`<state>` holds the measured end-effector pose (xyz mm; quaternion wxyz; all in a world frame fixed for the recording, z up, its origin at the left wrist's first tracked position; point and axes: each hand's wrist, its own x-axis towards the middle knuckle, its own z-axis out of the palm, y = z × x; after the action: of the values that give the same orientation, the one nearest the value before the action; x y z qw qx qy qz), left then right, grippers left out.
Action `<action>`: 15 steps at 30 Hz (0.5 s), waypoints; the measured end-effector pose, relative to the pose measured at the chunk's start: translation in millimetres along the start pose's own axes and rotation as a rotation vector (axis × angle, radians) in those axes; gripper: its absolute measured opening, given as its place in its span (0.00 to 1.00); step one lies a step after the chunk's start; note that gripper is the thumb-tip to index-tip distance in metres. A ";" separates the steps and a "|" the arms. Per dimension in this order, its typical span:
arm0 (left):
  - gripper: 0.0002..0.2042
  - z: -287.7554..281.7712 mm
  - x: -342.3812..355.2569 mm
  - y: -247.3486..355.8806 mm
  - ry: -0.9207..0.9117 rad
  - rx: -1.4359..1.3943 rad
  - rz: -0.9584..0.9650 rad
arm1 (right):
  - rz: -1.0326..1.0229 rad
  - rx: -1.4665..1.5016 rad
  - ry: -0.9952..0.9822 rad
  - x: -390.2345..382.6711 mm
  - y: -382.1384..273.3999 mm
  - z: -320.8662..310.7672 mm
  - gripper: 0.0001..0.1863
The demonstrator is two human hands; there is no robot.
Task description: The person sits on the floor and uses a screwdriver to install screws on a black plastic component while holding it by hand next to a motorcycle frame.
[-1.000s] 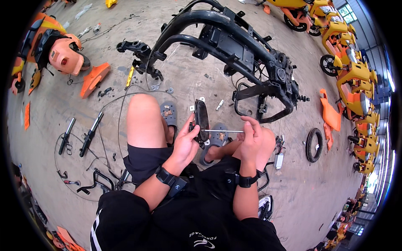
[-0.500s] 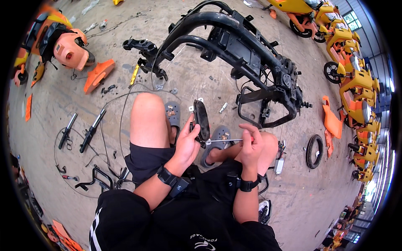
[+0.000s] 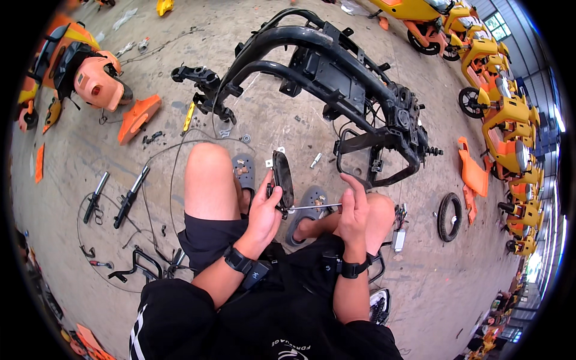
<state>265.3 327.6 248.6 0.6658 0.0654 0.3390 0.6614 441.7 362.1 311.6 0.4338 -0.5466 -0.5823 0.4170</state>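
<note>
I squat on a concrete floor with both knees up. My left hand (image 3: 264, 211) grips a small black oval mirror-like part (image 3: 282, 179) held upright between my knees. A thin metal rod (image 3: 315, 206) runs sideways from that part to my right hand (image 3: 354, 210), whose fingers are closed around the rod's right end. Both wrists wear black watches. A black scooter frame (image 3: 336, 78) lies on the floor just beyond my hands.
Two black fork tubes (image 3: 114, 195) and loose cables lie left of my knee. Orange body panels (image 3: 137, 117) and an orange scooter front (image 3: 90, 75) sit far left. A small tyre (image 3: 447, 216) lies right. Yellow scooters (image 3: 504, 120) line the right side.
The view has shifted slightly. My hands stay on the black part and rod, with the right hand drawn a little closer to the right knee.
</note>
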 end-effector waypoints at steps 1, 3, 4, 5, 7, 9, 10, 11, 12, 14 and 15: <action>0.27 0.5 -0.2 0.4 0.005 0.001 -0.003 | -0.011 0.022 0.004 -0.8 -0.9 0.5 0.16; 0.27 0.8 -0.7 0.9 0.015 0.007 -0.012 | -0.064 0.037 0.000 -1.2 -0.5 2.0 0.17; 0.27 0.7 -0.5 0.8 0.020 0.013 -0.004 | -0.106 0.029 -0.007 -0.5 1.2 3.0 0.17; 0.27 0.6 0.1 0.1 0.025 0.018 0.004 | -0.148 0.021 -0.012 0.5 2.4 3.6 0.17; 0.27 -0.4 0.4 -0.6 0.034 0.024 0.011 | -0.071 -0.010 -0.024 2.2 4.2 0.7 0.17; 0.28 -0.9 1.2 -1.7 0.041 0.016 0.018 | -0.016 -0.077 -0.021 4.5 5.1 -1.5 0.16; 0.28 -2.4 1.0 -1.1 0.037 0.021 0.017 | 0.001 -0.130 -0.013 5.6 4.5 -1.6 0.16; 0.28 -4.0 0.4 -0.6 0.032 0.025 0.015 | 0.017 -0.183 -0.006 5.3 3.7 -1.3 0.15; 0.28 -4.0 0.5 -1.1 0.028 0.022 0.016 | 0.005 -0.181 -0.003 4.6 0.6 -1.5 0.15; 0.28 -3.7 0.7 -1.4 0.046 0.030 0.030 | -0.020 -0.177 -0.001 2.6 -6.0 -0.7 0.14; 0.28 -2.9 0.7 -1.8 0.055 0.032 0.036 | -0.006 -0.141 -0.006 1.7 -5.8 -1.6 0.14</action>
<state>265.3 327.0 245.2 0.6432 0.0641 0.3665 0.6692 441.6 363.6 317.6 0.3935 -0.5728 -0.6132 0.3754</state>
